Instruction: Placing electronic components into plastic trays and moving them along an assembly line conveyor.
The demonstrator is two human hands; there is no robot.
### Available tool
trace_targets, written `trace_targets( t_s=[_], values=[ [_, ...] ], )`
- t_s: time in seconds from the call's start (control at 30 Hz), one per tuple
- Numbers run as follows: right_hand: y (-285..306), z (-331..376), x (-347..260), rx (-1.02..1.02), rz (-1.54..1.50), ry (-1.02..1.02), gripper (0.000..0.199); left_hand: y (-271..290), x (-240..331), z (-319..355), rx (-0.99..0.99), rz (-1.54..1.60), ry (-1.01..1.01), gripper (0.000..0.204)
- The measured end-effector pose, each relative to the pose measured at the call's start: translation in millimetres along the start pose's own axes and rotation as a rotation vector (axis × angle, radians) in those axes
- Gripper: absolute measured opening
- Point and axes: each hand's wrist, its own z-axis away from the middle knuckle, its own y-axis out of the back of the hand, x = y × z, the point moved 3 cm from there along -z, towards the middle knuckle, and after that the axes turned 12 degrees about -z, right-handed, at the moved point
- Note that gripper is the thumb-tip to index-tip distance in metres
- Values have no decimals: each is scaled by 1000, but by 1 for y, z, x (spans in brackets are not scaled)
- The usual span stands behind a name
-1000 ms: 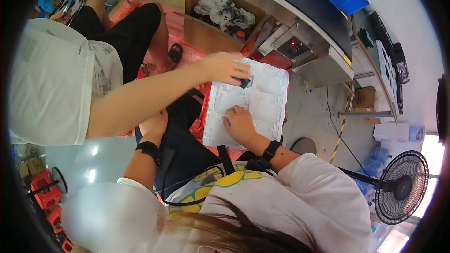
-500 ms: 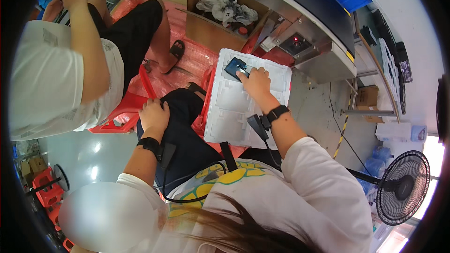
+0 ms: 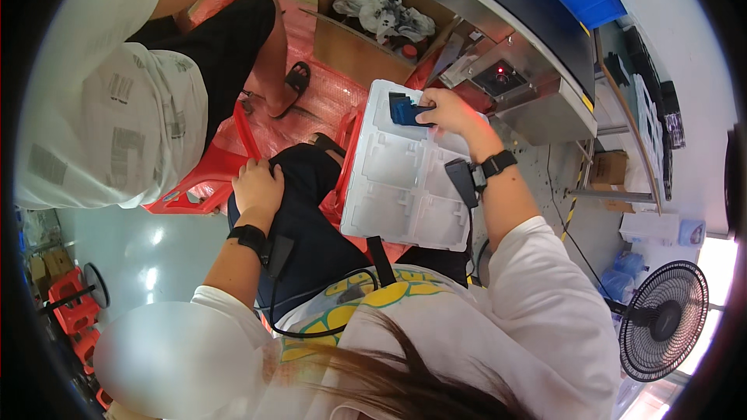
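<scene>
A white plastic tray with moulded compartments lies in front of me, stacked over red plastic. At its far end my right hand grips the right edge of a glossy dark blue flat piece between thumb and fingers. A black tab shows along one side of that piece, which sits in or just over the far left compartment; I cannot tell whether it touches the tray. The compartments nearer to me hold nothing visible. My left hand rests on my dark-clothed thigh, fingers spread, with nothing in it.
Beyond the tray stand a cardboard box with crumpled plastic and a metal conveyor with a control panel. A person sits at left on a red chair. A black fan stands at right.
My right hand has shifted slightly right, and the dark blue piece has turned in its grip. The other person's torso and arm have moved toward the far side. My left hand stays put.
</scene>
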Motion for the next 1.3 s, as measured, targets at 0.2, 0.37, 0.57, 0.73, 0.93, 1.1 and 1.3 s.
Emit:
trace_targets(
  t_s=[0.2, 0.37, 0.57, 0.73, 0.93, 1.1, 1.3],
  values=[
    [6, -38, -25, -299, 589, 194, 38, -2, 1, 0, 4, -18, -7, 32],
    [2, -60, -24, -258, 760, 69, 41, -1, 2, 0, -14, -32, -6, 32],
    [1, -54, -22, -133, 651, -35, 39, -1, 0, 0, -15, -22, -2, 33],
    [2, -34, -17, 23, 655, 224, 36, -1, 0, 0, -25, -18, -7, 33],
    [23, 19, -30, 2, 415, 327, 29, 1, 1, 0, -30, -21, -4, 34],
    [57, 52, -29, 96, 566, 192, 24, -1, -1, 0, 5, 4, -14, 32],
    [64, 36, 17, 123, 683, 273, 19, 10, 48, -14, 169, 418, -299, 20]
  ],
)
